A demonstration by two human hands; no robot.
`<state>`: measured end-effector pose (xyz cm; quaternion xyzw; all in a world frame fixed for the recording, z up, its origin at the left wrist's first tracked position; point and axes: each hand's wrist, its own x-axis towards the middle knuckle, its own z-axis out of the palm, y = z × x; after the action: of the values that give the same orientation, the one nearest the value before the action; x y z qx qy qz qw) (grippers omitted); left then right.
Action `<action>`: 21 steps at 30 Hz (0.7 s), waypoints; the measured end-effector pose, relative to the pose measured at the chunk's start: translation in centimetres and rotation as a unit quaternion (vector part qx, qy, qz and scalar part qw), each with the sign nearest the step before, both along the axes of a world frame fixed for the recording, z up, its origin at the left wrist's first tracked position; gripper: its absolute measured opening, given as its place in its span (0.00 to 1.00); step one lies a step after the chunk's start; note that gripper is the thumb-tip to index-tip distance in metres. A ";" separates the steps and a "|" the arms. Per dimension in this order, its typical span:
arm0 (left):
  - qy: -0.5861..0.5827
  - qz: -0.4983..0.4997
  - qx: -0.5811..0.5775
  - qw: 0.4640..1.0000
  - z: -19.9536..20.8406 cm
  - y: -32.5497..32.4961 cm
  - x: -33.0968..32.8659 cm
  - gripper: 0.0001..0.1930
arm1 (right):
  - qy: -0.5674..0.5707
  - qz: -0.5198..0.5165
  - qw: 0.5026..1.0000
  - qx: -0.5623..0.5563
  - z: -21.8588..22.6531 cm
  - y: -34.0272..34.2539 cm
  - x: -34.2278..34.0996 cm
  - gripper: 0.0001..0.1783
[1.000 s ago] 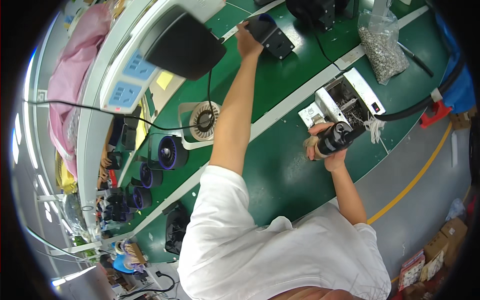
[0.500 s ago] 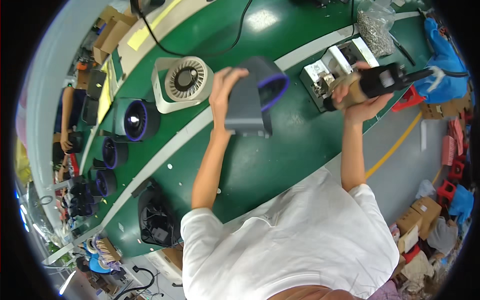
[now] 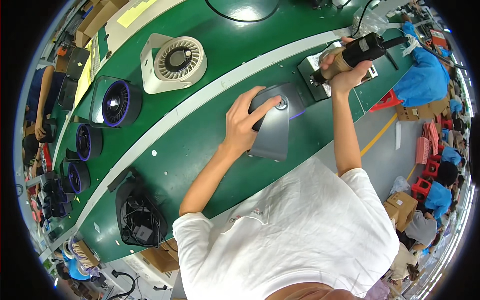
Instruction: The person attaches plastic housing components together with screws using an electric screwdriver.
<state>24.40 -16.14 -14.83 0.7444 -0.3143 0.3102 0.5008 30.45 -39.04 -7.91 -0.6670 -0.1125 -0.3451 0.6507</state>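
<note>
My left hand is wrapped round a dark grey desk fan with a flat bracket stand, held low over the green bench. A fingertip rests at the round pivot on the bracket's side. A sliver of purple rim shows at the fan's right; the rest of its front is hidden. My right hand grips a black electric screwdriver with a tan grip. Its tip points left, over a silver metal screw-feeder box, which the hand partly covers. Screwdriver and fan are apart.
A cream fan stands beyond a pale bench strip. Dark fans with purple rims line the left. A black bag-like bundle lies near left. A clear bag sits far right. Other people work on both sides.
The fan has turned in my left hand, so its bracket side faces up, and has moved right and nearer. The screwdriver has shifted slightly left and away. My view has swung somewhat.
</note>
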 end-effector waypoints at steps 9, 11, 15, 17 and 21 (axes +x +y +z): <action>-0.004 -0.013 -0.006 1.000 0.1 -1.0 0.5 0.27 | -0.013 0.148 0.982 0.113 7.9 5.9 -5.0 0.54; 0.002 -0.002 -0.002 1.000 0.0 -0.7 0.3 0.27 | -0.015 0.187 0.976 0.115 7.4 6.8 -4.7 0.53; -0.010 -0.009 -0.009 1.000 0.0 -1.4 0.6 0.27 | -0.037 0.256 0.958 0.128 6.4 7.2 -4.4 0.54; 0.001 -0.011 -0.007 1.000 0.3 -1.5 0.4 0.26 | -0.044 0.248 0.959 0.127 6.6 7.2 -4.3 0.55; 0.025 -0.015 -0.002 1.000 0.7 -1.6 0.1 0.25 | -0.041 0.243 0.962 0.113 6.4 7.4 -4.4 0.55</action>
<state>24.54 -17.72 -14.15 0.7460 -0.3125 0.2848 0.5146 26.07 -31.62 -1.56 -0.5269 -0.2579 -0.2136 0.7812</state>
